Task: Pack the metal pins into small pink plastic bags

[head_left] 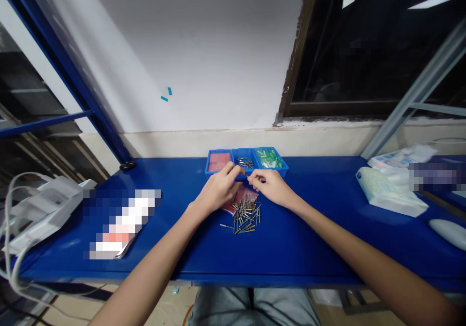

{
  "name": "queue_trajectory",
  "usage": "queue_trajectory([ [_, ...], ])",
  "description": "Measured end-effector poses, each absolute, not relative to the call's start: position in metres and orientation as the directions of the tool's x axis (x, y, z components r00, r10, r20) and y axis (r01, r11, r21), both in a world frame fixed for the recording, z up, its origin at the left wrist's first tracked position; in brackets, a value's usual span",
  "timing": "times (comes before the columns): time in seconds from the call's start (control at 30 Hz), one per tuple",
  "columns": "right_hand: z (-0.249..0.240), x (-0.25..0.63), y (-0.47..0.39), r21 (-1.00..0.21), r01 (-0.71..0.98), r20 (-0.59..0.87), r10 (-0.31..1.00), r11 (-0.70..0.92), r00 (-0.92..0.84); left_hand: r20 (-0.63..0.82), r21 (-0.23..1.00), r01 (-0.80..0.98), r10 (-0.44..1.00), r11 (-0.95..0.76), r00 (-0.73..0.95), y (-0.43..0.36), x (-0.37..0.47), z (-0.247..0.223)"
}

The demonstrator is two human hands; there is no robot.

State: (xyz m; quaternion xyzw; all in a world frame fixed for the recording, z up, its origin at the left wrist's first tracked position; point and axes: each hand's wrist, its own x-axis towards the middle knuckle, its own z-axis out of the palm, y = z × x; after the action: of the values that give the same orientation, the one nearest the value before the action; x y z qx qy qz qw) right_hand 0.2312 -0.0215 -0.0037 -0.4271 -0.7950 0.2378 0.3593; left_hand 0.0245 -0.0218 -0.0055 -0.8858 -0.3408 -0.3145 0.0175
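Observation:
A loose pile of metal pop rivets (pixel 245 215) lies on the blue tabletop, partly on a reddish plastic bag (pixel 252 196). My left hand (pixel 220 187) is over the bag's left side, fingers curved and thumb apart, with nothing visible between them. Opposite it, my right hand (pixel 267 185) pinches a small item whose metallic tip looks like a rivet's; the fingers hide most of it. Just behind both hands stand three joined blue bins. The left bin (pixel 207 167) holds reddish bags, the middle bin (pixel 243 152) several rivets, and the right bin (pixel 285 167) green packets.
A phone-like slab (pixel 127 229), blurred out, lies left on the table (pixel 309 253). Beyond it are a white power strip (pixel 51 214) and cables. A tissue pack (pixel 391 192) and a white rounded object (pixel 449 232) are at right. The wall (pixel 200 63) rises behind.

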Motion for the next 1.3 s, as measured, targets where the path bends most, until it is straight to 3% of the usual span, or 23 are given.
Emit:
queue_trajectory([
  [0.13,0.000,0.232,-0.022,-0.740,0.435,0.339,0.842,0.514,-0.419,0.555,0.147,0.600,0.568,-0.786,0.608,-0.023,0.026,-0.007],
  [0.47,-0.004,0.231,-0.022,-0.717,0.443,0.339,0.824,0.538,-0.453,0.536,0.125,0.644,0.597,-0.755,0.597,-0.024,0.029,-0.013],
  [0.7,-0.006,0.233,-0.020,-0.697,0.487,0.360,0.844,0.526,-0.397,0.580,0.345,0.564,0.643,-0.751,0.501,-0.022,0.032,-0.012],
  [0.87,-0.011,0.231,-0.020,-0.751,0.430,0.332,0.850,0.500,-0.409,0.595,0.456,0.476,0.655,-0.752,0.466,-0.024,0.036,-0.009],
  [1.03,-0.013,0.230,-0.023,-0.776,0.422,0.284,0.858,0.468,-0.428,0.603,0.342,0.540,0.621,-0.769,0.501,-0.021,0.033,-0.011],
  [1.3,-0.014,0.233,-0.019,-0.791,0.435,0.287,0.888,0.431,-0.359,0.653,-0.016,0.668,0.498,-0.744,0.571,-0.025,0.030,-0.009],
])
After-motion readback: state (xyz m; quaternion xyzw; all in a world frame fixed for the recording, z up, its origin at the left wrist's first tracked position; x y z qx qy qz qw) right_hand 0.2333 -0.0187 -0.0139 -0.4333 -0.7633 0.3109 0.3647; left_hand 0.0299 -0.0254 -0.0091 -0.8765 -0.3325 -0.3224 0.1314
